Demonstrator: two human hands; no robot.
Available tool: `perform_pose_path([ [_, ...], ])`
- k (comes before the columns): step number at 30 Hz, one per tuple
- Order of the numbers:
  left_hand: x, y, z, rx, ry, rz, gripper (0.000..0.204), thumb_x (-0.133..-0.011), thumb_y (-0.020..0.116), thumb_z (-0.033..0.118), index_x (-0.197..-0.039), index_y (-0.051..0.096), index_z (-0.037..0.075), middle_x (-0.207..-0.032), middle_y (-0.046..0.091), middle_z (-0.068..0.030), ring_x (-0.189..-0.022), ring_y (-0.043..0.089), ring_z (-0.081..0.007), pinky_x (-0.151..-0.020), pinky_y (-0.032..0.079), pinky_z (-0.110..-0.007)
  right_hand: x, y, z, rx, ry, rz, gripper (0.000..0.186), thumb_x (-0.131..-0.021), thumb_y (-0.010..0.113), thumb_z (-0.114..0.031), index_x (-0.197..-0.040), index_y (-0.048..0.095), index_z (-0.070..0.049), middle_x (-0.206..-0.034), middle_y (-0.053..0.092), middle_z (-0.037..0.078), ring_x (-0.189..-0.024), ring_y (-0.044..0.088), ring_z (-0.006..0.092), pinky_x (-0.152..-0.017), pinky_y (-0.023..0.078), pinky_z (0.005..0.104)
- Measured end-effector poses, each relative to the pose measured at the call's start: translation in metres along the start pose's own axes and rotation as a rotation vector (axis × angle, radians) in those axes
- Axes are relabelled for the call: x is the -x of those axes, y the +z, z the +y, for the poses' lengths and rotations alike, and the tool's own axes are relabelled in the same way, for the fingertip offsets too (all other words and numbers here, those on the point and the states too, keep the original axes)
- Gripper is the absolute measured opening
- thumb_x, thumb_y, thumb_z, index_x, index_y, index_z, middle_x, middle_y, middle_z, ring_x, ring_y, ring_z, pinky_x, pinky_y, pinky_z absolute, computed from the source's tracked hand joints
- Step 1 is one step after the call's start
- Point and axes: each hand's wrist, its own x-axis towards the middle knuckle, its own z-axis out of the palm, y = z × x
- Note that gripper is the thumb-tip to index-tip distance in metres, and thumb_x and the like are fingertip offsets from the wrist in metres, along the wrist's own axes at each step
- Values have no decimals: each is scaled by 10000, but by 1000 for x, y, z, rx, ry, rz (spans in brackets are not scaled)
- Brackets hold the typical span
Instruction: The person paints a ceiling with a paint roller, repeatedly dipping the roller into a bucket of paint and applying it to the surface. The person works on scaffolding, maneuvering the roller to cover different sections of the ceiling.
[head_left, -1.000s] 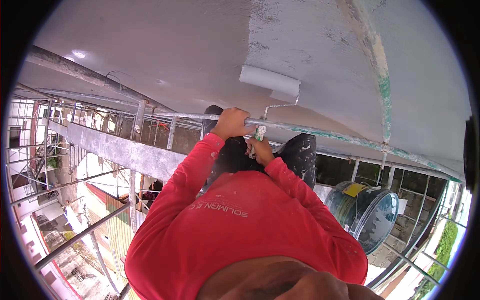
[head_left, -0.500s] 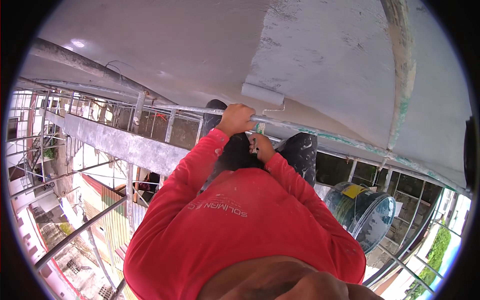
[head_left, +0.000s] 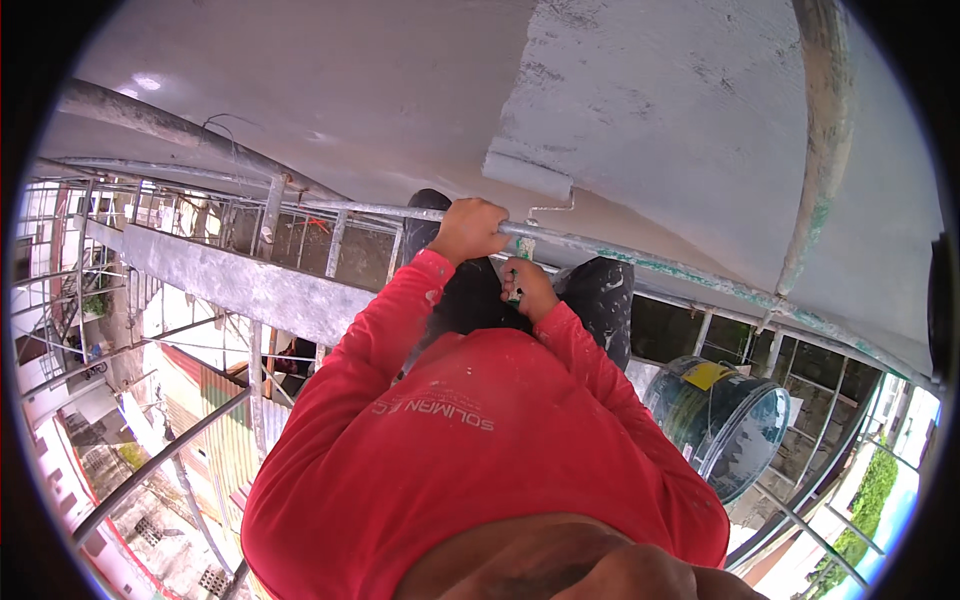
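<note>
Left grip (head_left: pixel 470 230) clasps the rail (head_left: pixel 650 261); right grip (head_left: pixel 531 287), just below, holds the paint roller (head_left: pixel 526 175). Even pressure should help.

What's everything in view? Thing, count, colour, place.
Paint roller: 1, pale sleeve, at the wall
Wall: 1, grey, paler on the right, top
Horizontal scaffold pipe: 1, grey with green patches, centre
Other scaffold pipes: many, mostly grey, both sides
Bucket: 1, dark with yellow patch, right
Ledge: 1, grey, left
Corrugated sheets: several, yellowish and green, lower left
Greenery: 1 strip, green, far right
Shirt: 1, red, bottom centre
Trousers: 1, dark, paint-spotted, centre
Left hand: 1, bare, gripping horizontal scaffold pipe
Right hand: 1, bare, on roller handle
</note>
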Motion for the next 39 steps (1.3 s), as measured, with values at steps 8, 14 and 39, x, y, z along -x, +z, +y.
perform_pose_path([
  [8, -1, 2, -4, -19, -6, -7, 225, -703, 685, 302, -694, 653, 79, -689, 652, -160, -720, 663, -386, -671, 529, -496, 24, -16, -2, 48, 50, 69, 109, -814, 633, -135, -753, 549, -99, -627, 478, 6, -509, 468, 152, -490, 427, 340],
  [14, -3, 0, 2, -2, 34, 43, 229, -709, 682, 305, -693, 662, 78, -698, 658, -152, -721, 666, -373, -666, 530, -491, 7, -46, -10, -38, -80, 87, 100, -818, 637, -130, -774, 577, -63, -627, 503, 41, -509, 499, 172, -474, 443, 347],
  [39, -1, 0, 1, -1, -10, 6, 229, -677, 705, 281, -705, 647, 62, -709, 648, -170, -744, 650, -400, -681, 522, -499, 44, -22, -12, -32, -103, 56, 113, -801, 649, -118, -771, 572, -40, -615, 491, 32, -490, 476, 158, -458, 413, 346],
])
